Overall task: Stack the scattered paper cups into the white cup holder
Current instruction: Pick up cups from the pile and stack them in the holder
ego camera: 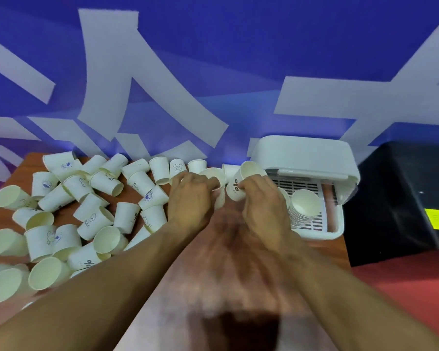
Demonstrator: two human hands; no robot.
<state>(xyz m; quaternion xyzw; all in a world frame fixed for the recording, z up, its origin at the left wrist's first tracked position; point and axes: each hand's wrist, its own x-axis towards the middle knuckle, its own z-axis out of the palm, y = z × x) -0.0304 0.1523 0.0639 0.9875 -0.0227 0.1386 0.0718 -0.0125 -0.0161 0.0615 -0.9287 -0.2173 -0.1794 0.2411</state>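
Gripping a printed paper cup, the right hand holds it tilted beside the left hand, whose fingers curl round a second cup. Just to the right, the white cup holder carries a nested stack. Loose cups litter the table to the left.

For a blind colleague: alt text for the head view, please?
The left hand holds a cup and the right hand a printed cup, beside a white holder containing a stack. Many cups lie scattered on the table.
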